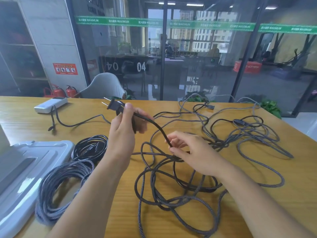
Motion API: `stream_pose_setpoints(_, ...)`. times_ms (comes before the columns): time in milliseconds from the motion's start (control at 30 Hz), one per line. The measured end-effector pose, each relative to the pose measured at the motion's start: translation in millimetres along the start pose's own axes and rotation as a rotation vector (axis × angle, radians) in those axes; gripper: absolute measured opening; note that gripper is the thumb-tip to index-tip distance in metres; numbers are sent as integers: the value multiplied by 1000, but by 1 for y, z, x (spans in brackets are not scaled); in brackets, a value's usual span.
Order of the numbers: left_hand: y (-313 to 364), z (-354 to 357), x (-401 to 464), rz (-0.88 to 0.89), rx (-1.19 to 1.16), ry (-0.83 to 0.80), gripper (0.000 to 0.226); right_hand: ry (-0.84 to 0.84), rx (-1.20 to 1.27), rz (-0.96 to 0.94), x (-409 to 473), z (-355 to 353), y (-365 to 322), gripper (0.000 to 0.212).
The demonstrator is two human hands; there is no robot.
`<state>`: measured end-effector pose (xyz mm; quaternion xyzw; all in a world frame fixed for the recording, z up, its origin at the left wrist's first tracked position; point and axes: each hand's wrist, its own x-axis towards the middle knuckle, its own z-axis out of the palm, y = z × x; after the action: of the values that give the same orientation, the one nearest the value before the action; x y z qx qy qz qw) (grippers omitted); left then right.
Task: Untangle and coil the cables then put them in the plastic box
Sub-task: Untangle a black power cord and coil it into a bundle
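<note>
Cable (159, 128): black, limp, probably light; ran from raised plug (114, 104) into tangle (171, 177) on table (188, 220).
Left hand (125, 122): gripped cord just behind plug.
Right hand (187, 148): pinched cord lower down.
Hold: plug end, firmest point.
Coils (68, 172): two lay beside box lid (25, 169).

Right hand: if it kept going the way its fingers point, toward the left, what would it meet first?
Likely the left forearm, judging by this one view. The right hand pinches the black power cord, fingers aimed left; the coiled black cable lies beyond.
</note>
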<state>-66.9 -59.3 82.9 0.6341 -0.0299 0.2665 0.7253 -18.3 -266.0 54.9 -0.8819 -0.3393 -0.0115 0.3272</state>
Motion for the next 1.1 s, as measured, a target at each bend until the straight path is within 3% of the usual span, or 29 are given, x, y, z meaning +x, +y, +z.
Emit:
stream_pose_setpoints(133,9,7,-4,-137,-324,-111,47,-2,36,-40,3,6,3,21)
stream_pose_setpoints(267,15,11,-11,-211,-432,-213,50,21,-59,-37,7,7,11,14)
stream_pose_setpoints(333,17,10,-11,-208,-415,-225,52,142,-143,-58,10,7,14,19)
stream_pose_setpoints(467,23,8,-10,-204,-402,-205,54,594,-224,-207,12,0,8,24)
stream_pose_setpoints(533,26,6,-9,-202,-432,-191,54,733,-199,-277,11,-3,2,22)
stream_pose_setpoints(633,28,2,-8,-209,-480,-169,55,557,-57,-283,10,-5,-2,16)
stream_pose_setpoints(700,28,1,-8,-224,-486,-162,55,364,-60,-175,12,-2,3,3)
stream_pose_setpoints(733,27,1,-8,-235,-486,-163,55,311,-106,-115,13,0,8,8)
stream_pose_setpoints(833,29,1,-10,-261,-471,-200,55,275,-203,10,18,8,23,7)
stream_pose_setpoints(933,30,2,-11,-263,-428,-239,55,159,-141,19,20,11,30,26)
stream_pose_setpoints(1000,29,4,-12,-264,-410,-249,55,90,-101,5,20,10,27,26)
stream_pose_setpoints(1100,27,4,-12,-269,-384,-245,55,254,-83,-15,20,11,23,18)
